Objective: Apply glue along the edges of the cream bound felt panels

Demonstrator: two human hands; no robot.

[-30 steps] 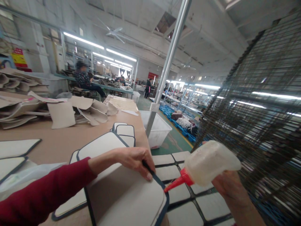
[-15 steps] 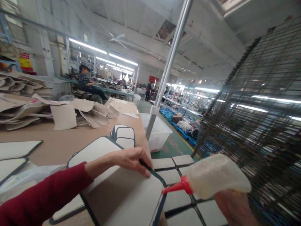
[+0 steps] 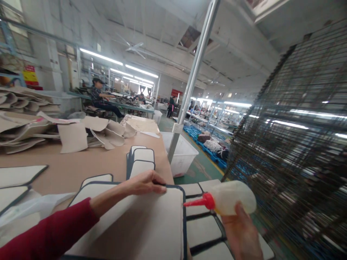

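My left hand [image 3: 148, 182] grips the top edge of a cream panel with dark blue edging [image 3: 151, 220], thumb on its face and fingers behind. A translucent squeeze bottle [image 3: 234, 196] with a red nozzle is in my right hand [image 3: 242, 229], its fingers closed round the underside. It lies nearly level, and the nozzle tip is at the panel's right edge near the upper corner. Whether any glue comes out is too small to see. Behind the panel, smaller dark-edged panels [image 3: 143, 157] stand in a stack on the brown table [image 3: 108, 162].
Beige cut pieces [image 3: 73, 137] lie heaped at the table's far left. More cream panels [image 3: 204, 227] are laid in rows at lower right. Beyond the table edge stand a white bin [image 3: 184, 159], a metal post [image 3: 189, 86] and a wire rack [image 3: 284, 119]. A person [image 3: 100, 95] sits farther back.
The panel has turned so that its top edge lies nearly level. The bottle has moved left and its nozzle slightly up along the panel's right edge. My left hand keeps its grip.
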